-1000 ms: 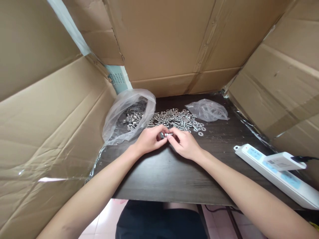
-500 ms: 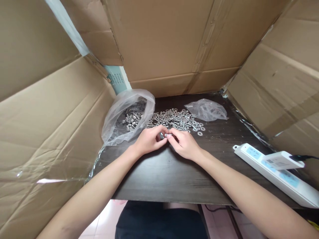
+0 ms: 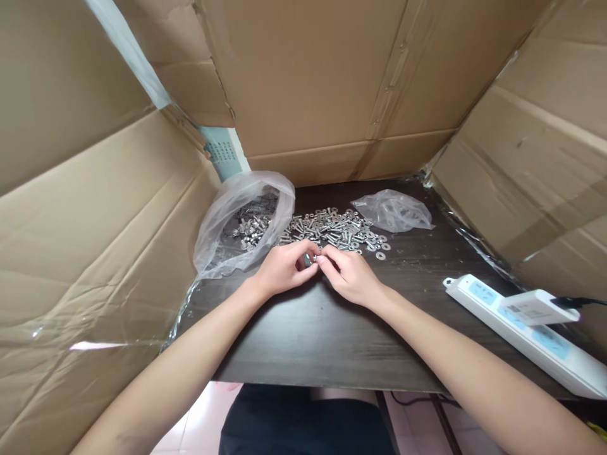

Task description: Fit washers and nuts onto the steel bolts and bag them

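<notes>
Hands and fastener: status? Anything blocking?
Right hand pinching small metal fastener, partly hidden. Left hand curled at it, grip unclear. Bolt-and-washer pile just beyond, no obstruction seen.

The left hand (image 3: 283,268) and right hand (image 3: 349,275) meet over the dark desk (image 3: 327,344), pinching a small metal fastener (image 3: 316,258). Loose bolts (image 3: 348,237) and washers (image 3: 380,256) lie between two translucent plastic bags (image 3: 403,215).

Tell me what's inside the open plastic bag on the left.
Inside the open plastic bag, a heap of small, shiny metal pieces shows. Pieces lower in the heap are covered by those above, and the darker area behind it is too unclear to identify.
</notes>
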### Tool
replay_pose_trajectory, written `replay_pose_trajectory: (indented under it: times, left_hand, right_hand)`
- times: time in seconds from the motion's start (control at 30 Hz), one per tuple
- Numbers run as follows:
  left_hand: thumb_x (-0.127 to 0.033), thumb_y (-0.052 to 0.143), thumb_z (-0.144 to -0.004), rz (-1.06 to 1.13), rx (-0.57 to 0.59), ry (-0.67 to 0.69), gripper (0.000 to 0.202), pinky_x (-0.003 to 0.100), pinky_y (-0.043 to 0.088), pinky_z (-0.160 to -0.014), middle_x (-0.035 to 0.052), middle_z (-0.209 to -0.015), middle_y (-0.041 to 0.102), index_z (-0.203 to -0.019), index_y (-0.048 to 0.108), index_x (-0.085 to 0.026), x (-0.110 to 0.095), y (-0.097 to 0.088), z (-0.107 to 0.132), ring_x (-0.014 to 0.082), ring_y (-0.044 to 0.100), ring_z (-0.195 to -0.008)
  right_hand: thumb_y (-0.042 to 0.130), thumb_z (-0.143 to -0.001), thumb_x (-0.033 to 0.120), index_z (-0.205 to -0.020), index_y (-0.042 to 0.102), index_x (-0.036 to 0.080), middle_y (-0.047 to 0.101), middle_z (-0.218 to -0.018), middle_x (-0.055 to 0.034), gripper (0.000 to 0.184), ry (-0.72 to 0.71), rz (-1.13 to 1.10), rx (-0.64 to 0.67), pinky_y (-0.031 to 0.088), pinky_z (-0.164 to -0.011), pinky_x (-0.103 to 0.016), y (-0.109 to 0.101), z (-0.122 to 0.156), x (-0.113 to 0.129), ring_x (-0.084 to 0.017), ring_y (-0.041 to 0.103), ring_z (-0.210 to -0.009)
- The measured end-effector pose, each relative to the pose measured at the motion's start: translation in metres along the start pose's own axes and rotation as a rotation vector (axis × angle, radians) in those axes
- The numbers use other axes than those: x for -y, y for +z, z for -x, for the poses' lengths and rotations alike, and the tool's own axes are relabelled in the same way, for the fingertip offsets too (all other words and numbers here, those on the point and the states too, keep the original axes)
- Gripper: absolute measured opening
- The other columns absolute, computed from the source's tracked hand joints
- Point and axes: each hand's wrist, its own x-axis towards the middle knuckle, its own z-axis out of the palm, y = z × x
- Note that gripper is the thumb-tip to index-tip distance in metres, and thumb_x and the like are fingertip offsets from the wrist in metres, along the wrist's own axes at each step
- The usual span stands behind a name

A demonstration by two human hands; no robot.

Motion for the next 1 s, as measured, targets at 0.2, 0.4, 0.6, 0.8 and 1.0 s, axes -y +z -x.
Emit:
replay_pose_trajectory:
  times: [0.2,0.4,0.6,0.8,1.0]
  left_hand:
    - [-0.024,0.063,-0.091,0.002,0.009,0.011,0.010,0.021,0.048,-0.060,-0.0002,-0.085,0.071,-0.100,0.064,-0.019,-0.0010,-0.0009,-0.0003,0.0089,0.061,-0.059]
    - [-0.024,0.064,-0.092,0.015,0.020,0.007,0.011,0.021,0.048,-0.061,0.0001,-0.090,0.072,-0.102,0.064,-0.019,0.0000,0.0001,0.0006,0.0087,0.061,-0.060]
    - [-0.023,0.064,-0.090,0.018,0.028,-0.016,0.013,0.021,0.048,-0.061,-0.0009,-0.088,0.071,-0.103,0.062,-0.019,-0.0008,0.0007,-0.0002,0.0084,0.062,-0.059]
    - [-0.023,0.064,-0.089,0.015,0.042,-0.033,0.014,0.021,0.048,-0.060,-0.0015,-0.086,0.071,-0.103,0.062,-0.020,-0.0020,0.0000,-0.0003,0.0089,0.062,-0.059]
    - [-0.023,0.064,-0.089,0.007,0.036,-0.035,0.013,0.021,0.048,-0.060,-0.0012,-0.086,0.071,-0.102,0.062,-0.020,-0.0015,0.0000,0.0001,0.0090,0.062,-0.059]
  right_hand:
    - [0.045,-0.101,0.034,-0.098,0.059,0.022,0.063,-0.071,0.0006,0.019,0.027,-0.042,-0.006,0.033,-0.063,-0.028,-0.0026,0.0009,0.0020,-0.016,0.054,-0.059]
    - [0.048,-0.098,0.032,-0.099,0.059,0.021,0.059,-0.066,0.0025,0.016,0.023,-0.083,0.005,0.033,-0.061,-0.028,-0.0032,0.0007,0.0032,-0.015,0.051,-0.056]
    - [0.047,-0.098,0.031,-0.097,0.058,0.021,0.057,-0.066,0.0026,0.015,0.019,-0.085,0.012,0.033,-0.061,-0.028,-0.0031,0.0009,0.0026,-0.015,0.050,-0.056]
    - [0.045,-0.100,0.031,-0.091,0.057,0.022,0.059,-0.069,0.0010,0.018,0.014,-0.062,0.006,0.034,-0.063,-0.028,-0.0026,0.0007,0.0019,-0.016,0.052,-0.060]
    - [0.045,-0.101,0.031,-0.091,0.058,0.022,0.061,-0.070,0.0002,0.019,0.014,-0.053,0.009,0.035,-0.063,-0.027,-0.0015,0.0007,0.0009,-0.016,0.054,-0.061]
